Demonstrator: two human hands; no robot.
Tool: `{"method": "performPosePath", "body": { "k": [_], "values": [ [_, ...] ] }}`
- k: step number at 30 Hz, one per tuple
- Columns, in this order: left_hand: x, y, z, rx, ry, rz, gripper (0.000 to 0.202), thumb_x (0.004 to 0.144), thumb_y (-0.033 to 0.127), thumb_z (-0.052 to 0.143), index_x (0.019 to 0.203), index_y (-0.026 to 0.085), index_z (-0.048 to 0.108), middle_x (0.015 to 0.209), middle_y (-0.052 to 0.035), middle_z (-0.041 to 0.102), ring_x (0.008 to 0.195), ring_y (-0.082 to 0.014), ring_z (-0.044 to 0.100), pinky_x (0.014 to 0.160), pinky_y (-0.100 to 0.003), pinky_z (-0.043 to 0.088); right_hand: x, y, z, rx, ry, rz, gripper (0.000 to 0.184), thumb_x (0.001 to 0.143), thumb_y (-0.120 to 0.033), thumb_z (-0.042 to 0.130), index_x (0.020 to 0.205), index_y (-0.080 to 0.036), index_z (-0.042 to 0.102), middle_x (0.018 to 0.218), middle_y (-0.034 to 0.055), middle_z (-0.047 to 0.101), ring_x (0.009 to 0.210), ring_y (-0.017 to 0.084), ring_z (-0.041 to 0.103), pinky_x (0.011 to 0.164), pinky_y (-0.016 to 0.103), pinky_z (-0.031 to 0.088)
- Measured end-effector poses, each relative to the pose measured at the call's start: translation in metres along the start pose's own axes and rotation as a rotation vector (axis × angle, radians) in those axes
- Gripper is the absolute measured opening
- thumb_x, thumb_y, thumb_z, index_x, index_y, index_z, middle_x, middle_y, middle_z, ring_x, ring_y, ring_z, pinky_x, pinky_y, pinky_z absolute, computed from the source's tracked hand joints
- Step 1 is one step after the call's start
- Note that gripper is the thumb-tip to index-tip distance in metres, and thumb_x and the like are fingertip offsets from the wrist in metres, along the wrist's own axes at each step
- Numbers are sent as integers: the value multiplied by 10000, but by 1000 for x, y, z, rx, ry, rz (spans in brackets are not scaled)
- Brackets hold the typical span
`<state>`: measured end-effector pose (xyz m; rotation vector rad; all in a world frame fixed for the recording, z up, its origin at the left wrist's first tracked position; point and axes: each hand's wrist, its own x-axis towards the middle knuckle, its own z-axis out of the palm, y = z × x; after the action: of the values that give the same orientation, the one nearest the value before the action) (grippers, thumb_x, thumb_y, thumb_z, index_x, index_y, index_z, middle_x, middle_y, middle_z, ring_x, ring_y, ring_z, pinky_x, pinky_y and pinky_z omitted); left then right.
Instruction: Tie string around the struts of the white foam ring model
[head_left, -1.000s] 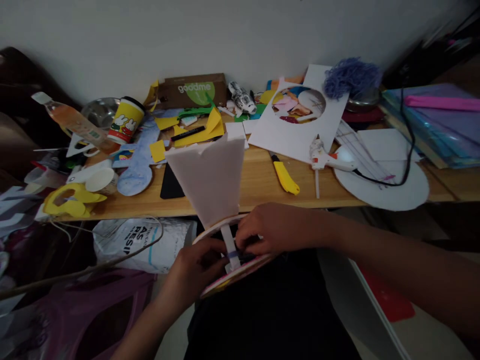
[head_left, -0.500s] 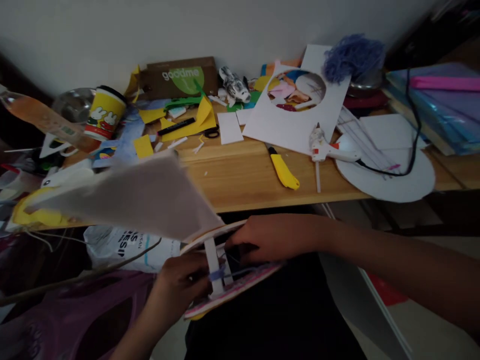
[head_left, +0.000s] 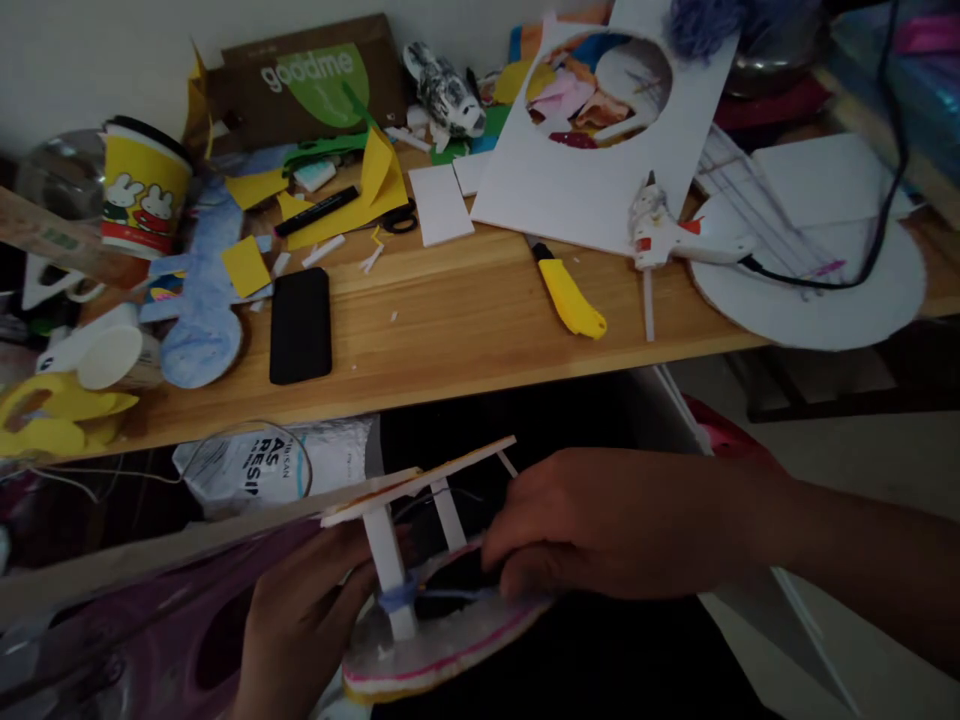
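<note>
Over my lap is a handmade foam-board frame [head_left: 450, 645], two flat pieces joined by white struts [head_left: 384, 560], with a pink line and a yellow edge below. Blue yarn [head_left: 397, 596] is wrapped round the nearest strut, and a strand runs from it to my right hand. My left hand [head_left: 307, 600] is closed on the frame's left side, its fingertips partly hidden behind the strut. Bent over the frame's right part, my right hand [head_left: 562, 530] has its fingers pressed together where the yarn ends. A pale flat panel [head_left: 225, 535] extends left from the frame, seen nearly edge-on.
On the wooden desk [head_left: 450, 330] lie a black phone [head_left: 300, 325], a yellow utility knife [head_left: 570, 295], a corded glue gun [head_left: 660, 235], a marker [head_left: 318, 211] and paper scraps. A yellow cup [head_left: 142, 190] stands at left. Below the desk is a white bag [head_left: 285, 455].
The frame has tilted, and its pale panel has swung down from over the desk, uncovering the phone. My right hand has moved slightly right and lower. The camera view has shifted downward.
</note>
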<state>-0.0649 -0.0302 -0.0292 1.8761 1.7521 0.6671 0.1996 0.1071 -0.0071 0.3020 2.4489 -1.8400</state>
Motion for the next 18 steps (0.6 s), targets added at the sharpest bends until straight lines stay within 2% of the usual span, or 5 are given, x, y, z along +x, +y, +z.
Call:
{"method": "performPosePath", "body": {
  "k": [4, 7, 10, 14, 18],
  "values": [
    [-3, 4, -8, -4, 6, 49, 196, 864, 176, 611, 897, 257, 786, 875, 0, 795, 781, -150, 758, 704, -160, 578, -9, -2, 2, 49, 40, -70, 391, 941, -515, 570, 1045, -167, 714, 928, 55, 718, 879, 173, 643, 750, 246, 432],
    [-8, 5, -22, -18, -6, 47, 213, 865, 138, 608, 922, 278, 759, 906, 22, 784, 827, -124, 745, 751, -145, 563, -14, -2, 6, 5, 73, -73, 368, 973, -476, 532, 1056, -170, 718, 922, 61, 715, 886, 174, 638, 770, 254, 428],
    [-14, 8, -36, -80, -8, 15, 221, 878, 125, 589, 921, 287, 733, 990, 12, 740, 920, -129, 717, 806, -171, 559, -17, -4, 11, -34, 80, -64, 364, 993, -437, 514, 1157, -172, 702, 953, 74, 719, 914, 183, 640, 781, 265, 432],
    [-20, 19, -47, -160, 17, -12, 82, 857, 202, 647, 830, 250, 707, 1093, -35, 624, 994, -172, 649, 812, -219, 566, -17, -12, 11, -91, 41, -24, 360, 1007, -400, 499, 1222, -175, 680, 983, 81, 724, 914, 194, 649, 762, 275, 439],
    [-15, 39, -49, -162, 8, 35, 184, 912, 319, 592, 775, 237, 684, 1063, -57, 566, 979, -189, 601, 757, -232, 567, -15, -17, 7, -111, 2, 17, 340, 999, -420, 507, 1167, -201, 705, 967, 63, 721, 913, 191, 659, 775, 271, 449]
  ]
}}
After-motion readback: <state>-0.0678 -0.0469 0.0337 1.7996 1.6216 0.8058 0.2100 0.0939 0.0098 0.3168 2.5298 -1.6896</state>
